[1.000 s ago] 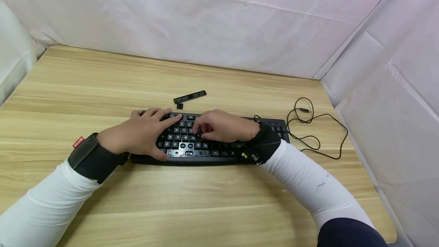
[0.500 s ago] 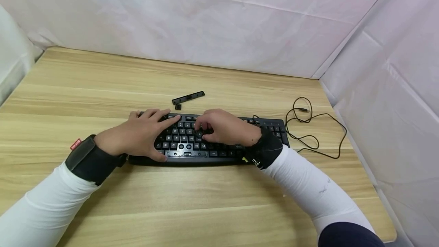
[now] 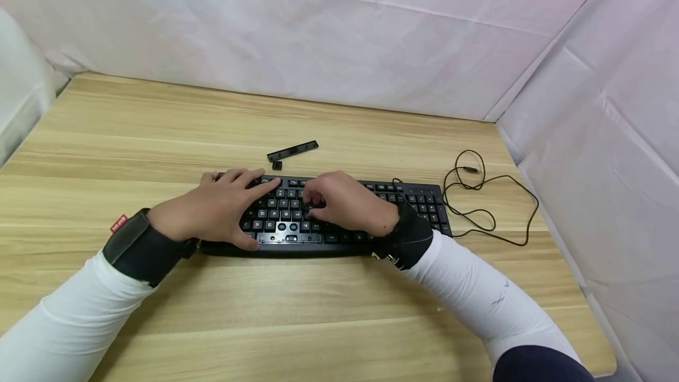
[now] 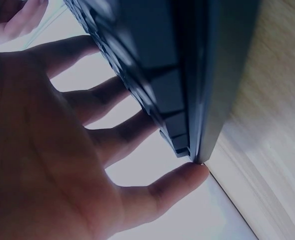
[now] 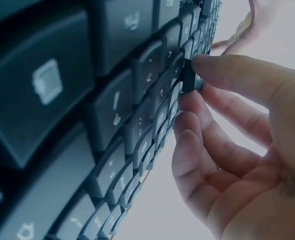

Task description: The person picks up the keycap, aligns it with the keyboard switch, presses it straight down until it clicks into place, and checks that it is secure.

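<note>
A black keyboard (image 3: 313,249) lies on the wooden table. Over its left end my left hand (image 3: 212,211) rests spread, fingers toward the back edge and thumb at the front. The left wrist view shows a fingertip (image 4: 200,170) touching the keyboard's side edge. My right hand (image 3: 345,202) is over the middle keys, pinching a black keycap (image 5: 190,77) between thumb and finger right at the key rows; its other fingers are curled. Near the front edge a bare slot (image 3: 289,239) shows where a space bar fits, with round bare key sockets above it.
A loose black space bar (image 3: 293,151) lies on the table (image 3: 339,305) behind the keyboard, with a small square keycap (image 3: 277,165) beside it. A thin black cable (image 3: 490,178) loops to the right. White sheets (image 3: 318,34) hang behind and at the right.
The right hand has shifted slightly right, and its wrist sits a little lower, so more of the number keys show. The left hand stays in place on the keyboard.
</note>
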Available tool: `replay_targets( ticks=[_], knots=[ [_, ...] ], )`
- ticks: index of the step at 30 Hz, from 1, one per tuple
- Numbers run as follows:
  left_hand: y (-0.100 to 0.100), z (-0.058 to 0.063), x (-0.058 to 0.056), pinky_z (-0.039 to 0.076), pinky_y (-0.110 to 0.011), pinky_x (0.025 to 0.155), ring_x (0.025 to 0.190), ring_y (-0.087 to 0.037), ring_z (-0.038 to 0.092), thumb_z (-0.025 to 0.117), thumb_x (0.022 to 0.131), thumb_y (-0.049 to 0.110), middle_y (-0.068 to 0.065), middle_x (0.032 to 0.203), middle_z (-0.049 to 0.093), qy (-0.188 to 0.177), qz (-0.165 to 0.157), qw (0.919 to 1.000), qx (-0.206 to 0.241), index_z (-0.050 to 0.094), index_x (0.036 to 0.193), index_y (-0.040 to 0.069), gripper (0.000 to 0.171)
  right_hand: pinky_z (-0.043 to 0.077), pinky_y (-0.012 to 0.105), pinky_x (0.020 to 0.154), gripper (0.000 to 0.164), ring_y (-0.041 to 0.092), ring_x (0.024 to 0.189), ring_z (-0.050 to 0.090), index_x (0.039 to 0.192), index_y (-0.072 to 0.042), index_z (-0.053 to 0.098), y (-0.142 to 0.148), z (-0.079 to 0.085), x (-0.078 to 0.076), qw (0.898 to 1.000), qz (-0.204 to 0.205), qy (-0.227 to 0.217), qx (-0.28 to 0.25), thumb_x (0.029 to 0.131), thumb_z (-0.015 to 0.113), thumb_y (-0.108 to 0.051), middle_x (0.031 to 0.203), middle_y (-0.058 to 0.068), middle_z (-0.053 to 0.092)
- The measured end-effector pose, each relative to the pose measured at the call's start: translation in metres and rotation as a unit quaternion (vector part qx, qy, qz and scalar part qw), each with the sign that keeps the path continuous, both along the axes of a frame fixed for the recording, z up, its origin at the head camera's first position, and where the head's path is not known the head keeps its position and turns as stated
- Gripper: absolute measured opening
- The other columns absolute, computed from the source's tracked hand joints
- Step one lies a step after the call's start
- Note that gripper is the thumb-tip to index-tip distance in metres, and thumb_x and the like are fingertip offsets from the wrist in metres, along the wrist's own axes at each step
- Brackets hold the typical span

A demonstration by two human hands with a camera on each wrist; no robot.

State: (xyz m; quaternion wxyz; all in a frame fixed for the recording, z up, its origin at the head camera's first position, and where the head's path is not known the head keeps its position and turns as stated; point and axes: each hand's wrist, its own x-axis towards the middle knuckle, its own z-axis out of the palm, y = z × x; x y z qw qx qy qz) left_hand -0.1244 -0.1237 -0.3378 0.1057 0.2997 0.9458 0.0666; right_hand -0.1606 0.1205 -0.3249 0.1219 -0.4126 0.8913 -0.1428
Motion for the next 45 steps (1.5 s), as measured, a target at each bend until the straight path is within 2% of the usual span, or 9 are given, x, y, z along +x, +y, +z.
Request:
replay_targets(
  ticks=[10,18,26,30,36,45],
  knots=[
    [0.000,-0.002,0.000,0.033,-0.072,0.085,0.127,-0.042,0.028,0.072,0.060,0.068,-0.021,0.149,0.028,-0.008,0.005,1.0000,0.000,0.027,0.150,0.018,0.112,0.052,0.023,0.074,0.018,0.004,0.080,0.056,0.100,-0.012,0.071,0.000,-0.002,0.002,1.000,-0.003,0.022,-0.002,0.082,0.071,-0.016,0.091,-0.002,0.069],
    [-0.001,-0.003,-0.001,0.033,-0.073,0.085,0.128,-0.042,0.028,0.072,0.060,0.067,-0.021,0.150,0.027,-0.013,0.006,0.9999,-0.002,0.026,0.151,0.018,0.113,0.052,0.023,0.075,0.019,0.005,0.083,0.057,0.101,-0.011,0.071,0.000,-0.004,0.003,1.000,0.002,0.021,-0.010,0.082,0.070,-0.013,0.094,-0.001,0.069],
    [-0.002,-0.003,-0.001,0.032,-0.073,0.085,0.128,-0.042,0.027,0.071,0.061,0.067,-0.021,0.150,0.026,-0.015,0.002,0.9999,-0.002,0.025,0.151,0.018,0.112,0.049,0.029,0.086,0.024,0.007,0.097,0.053,0.107,-0.011,0.071,-0.006,-0.005,0.009,0.998,0.057,0.031,-0.023,0.084,0.067,-0.011,0.104,0.001,0.066],
    [-0.002,-0.003,-0.001,0.032,-0.073,0.085,0.128,-0.042,0.026,0.071,0.062,0.067,-0.021,0.150,0.026,-0.016,-0.001,0.9999,-0.001,0.025,0.151,0.017,0.112,0.048,0.030,0.086,0.025,0.008,0.097,0.051,0.109,-0.013,0.071,-0.012,-0.004,0.015,0.996,0.074,0.040,-0.014,0.084,0.067,-0.013,0.104,-0.001,0.065],
    [-0.001,-0.002,-0.002,0.031,-0.074,0.086,0.129,-0.042,0.025,0.071,0.062,0.067,-0.021,0.151,0.025,-0.020,-0.003,0.9998,0.000,0.024,0.151,0.017,0.112,0.048,0.030,0.086,0.029,0.008,0.099,0.050,0.113,-0.013,0.068,-0.021,-0.006,0.020,0.996,0.087,0.031,-0.013,0.084,0.067,-0.012,0.107,0.000,0.064],
    [-0.001,0.000,-0.002,0.031,-0.074,0.085,0.129,-0.042,0.026,0.070,0.063,0.067,-0.022,0.150,0.027,-0.014,-0.008,0.9999,0.005,0.025,0.151,0.016,0.111,0.048,0.029,0.084,0.022,0.009,0.094,0.050,0.105,-0.012,0.072,-0.029,-0.009,0.021,0.991,0.116,0.065,-0.002,0.083,0.069,-0.015,0.101,0.000,0.063]
  ],
)
